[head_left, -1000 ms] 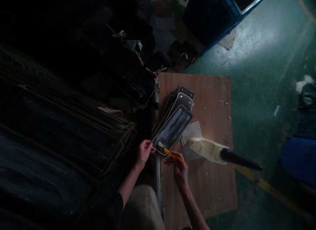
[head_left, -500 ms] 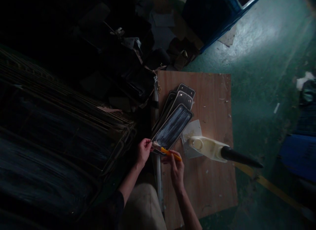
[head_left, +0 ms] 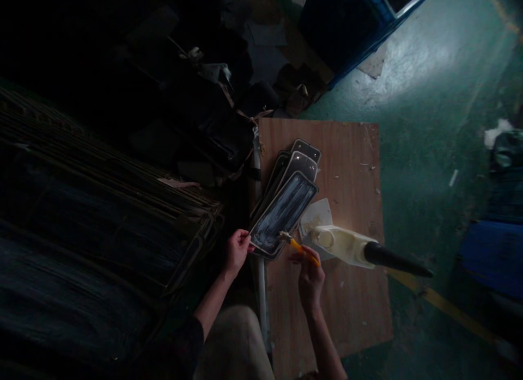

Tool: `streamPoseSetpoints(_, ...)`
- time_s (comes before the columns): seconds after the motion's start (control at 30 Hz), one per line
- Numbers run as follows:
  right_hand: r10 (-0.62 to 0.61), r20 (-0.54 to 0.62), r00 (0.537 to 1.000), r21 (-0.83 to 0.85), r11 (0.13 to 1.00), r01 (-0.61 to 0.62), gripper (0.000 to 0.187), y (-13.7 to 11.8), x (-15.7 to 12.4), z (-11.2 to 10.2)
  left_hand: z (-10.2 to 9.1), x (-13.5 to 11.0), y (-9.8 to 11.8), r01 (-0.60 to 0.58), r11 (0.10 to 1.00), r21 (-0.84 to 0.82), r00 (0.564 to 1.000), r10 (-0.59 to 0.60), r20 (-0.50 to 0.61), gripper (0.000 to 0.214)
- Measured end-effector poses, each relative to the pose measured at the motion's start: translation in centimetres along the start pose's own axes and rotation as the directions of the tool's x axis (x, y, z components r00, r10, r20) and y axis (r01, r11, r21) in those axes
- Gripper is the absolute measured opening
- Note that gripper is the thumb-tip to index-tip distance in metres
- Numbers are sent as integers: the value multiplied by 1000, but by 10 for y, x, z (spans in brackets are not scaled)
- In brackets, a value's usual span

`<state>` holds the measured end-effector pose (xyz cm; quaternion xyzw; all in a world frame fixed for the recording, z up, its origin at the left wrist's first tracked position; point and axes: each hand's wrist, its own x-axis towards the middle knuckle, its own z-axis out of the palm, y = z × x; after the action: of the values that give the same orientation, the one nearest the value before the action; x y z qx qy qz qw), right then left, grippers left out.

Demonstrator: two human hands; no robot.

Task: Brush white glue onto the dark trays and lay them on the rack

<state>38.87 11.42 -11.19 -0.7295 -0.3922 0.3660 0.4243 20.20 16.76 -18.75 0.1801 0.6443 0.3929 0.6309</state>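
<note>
My left hand (head_left: pixel 237 251) pinches the near corner of a dark oblong panel (head_left: pixel 284 211) smeared with white glue; this panel tops a fanned stack of similar panels (head_left: pixel 302 157) on a wooden board (head_left: pixel 351 167). My right hand (head_left: pixel 309 274) is closed on a small brush with an orange handle (head_left: pixel 300 248). Its bristles rest at the panel's near right edge. A white glue container with a black spout (head_left: pixel 359 249) lies just right of the brush, on a scrap of white paper (head_left: pixel 322 214).
A big pile of dark flat sheets with pale edges (head_left: pixel 102 206) fills the left side. Dark clutter and cardboard scraps (head_left: pixel 261 69) lie behind the board. Green floor (head_left: pixel 429 124) stretches to the right, with a blue crate (head_left: pixel 359 20) at the back and a blue object (head_left: pixel 490 255) at right.
The brush has moved from the panel's near left corner rightwards to its near right edge, toward the glue container. My left hand keeps its hold on the panel.
</note>
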Motion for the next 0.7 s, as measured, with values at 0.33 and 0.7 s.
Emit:
streamPoseSetpoints(0.33, -278, 91, 956, -294, 910, 293, 24, 5, 49, 7, -1, -4, 1, 47, 997, -60, 998, -44, 52, 37)
streamPoseSetpoints(0.7, -76, 64, 995, -93, 992, 82, 22, -34, -36, -23, 5, -31, 23, 215, 959, -186, 951, -162, 262, 45)
